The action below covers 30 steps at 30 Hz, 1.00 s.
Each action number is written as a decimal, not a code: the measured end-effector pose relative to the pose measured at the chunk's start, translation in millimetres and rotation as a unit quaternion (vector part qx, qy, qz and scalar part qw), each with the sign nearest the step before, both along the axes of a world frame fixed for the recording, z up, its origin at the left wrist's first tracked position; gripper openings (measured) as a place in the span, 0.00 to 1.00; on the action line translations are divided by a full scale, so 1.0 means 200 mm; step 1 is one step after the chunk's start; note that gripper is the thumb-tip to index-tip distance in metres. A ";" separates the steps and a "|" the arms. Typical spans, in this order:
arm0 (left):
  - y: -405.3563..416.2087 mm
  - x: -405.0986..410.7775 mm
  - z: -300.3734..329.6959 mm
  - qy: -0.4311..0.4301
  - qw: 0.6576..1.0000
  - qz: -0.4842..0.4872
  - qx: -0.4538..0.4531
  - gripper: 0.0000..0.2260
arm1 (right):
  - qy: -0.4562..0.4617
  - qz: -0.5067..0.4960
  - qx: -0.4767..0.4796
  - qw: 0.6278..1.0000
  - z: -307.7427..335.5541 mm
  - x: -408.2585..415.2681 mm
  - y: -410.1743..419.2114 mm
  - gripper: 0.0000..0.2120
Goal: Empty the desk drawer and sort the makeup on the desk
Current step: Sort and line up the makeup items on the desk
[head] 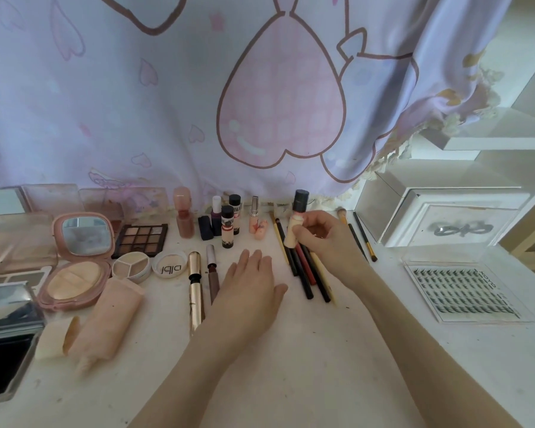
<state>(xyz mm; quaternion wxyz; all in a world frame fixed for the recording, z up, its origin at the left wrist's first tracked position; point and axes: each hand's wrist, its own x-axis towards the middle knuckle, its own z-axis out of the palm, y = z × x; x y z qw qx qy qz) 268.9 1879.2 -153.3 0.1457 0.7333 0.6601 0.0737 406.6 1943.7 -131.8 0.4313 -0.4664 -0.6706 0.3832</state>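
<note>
So the right hand (317, 234) is pinching a small beige tube (294, 225) with a dark cap, holding it upright just above the pencils (306, 267), which lie in a loose bundle on the desk (306, 350). The left hand (250, 285) lies flat on the desk, fingers straight and relaxed, gripping nothing, right beside a mauve stick (212, 271) and a gold mascara (195, 288). Along the back under the curtain (167, 103) there's a row of little bottles (227, 225), plus a pink bottle (183, 216) to their left and a lipstick (255, 206) to their right. Further left sit an eyeshadow palette (140, 239), an open pink compact (78, 261) with its mirror up, a round three-part concealer pot (131, 267) and its white lid (170, 264). A peach tube (108, 322) lies near the front with a sponge (54, 338) touching it. Two brushes (360, 233) lie right of the hand, and a lash tray (464, 291) sits well off to the right, in front of a white box (439, 217).
</note>
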 end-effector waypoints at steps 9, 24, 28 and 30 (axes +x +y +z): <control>-0.02 -0.01 -0.06 0.076 0.995 -0.023 -0.056 0.29 | -0.229 0.090 0.033 0.969 -0.05 -0.20 0.17 0.07; -0.02 0.00 -0.04 0.089 0.993 -0.024 -0.070 0.29 | -0.235 0.082 0.074 0.966 -0.07 -0.22 0.17 0.08; -0.02 -0.01 -0.03 0.088 0.992 -0.032 -0.080 0.29 | -0.220 0.012 0.087 0.972 -0.07 -0.14 0.16 0.06; -0.02 -0.01 -0.02 0.092 0.992 -0.034 -0.085 0.29 | -0.222 -0.059 0.089 0.969 -0.05 -0.06 0.18 0.06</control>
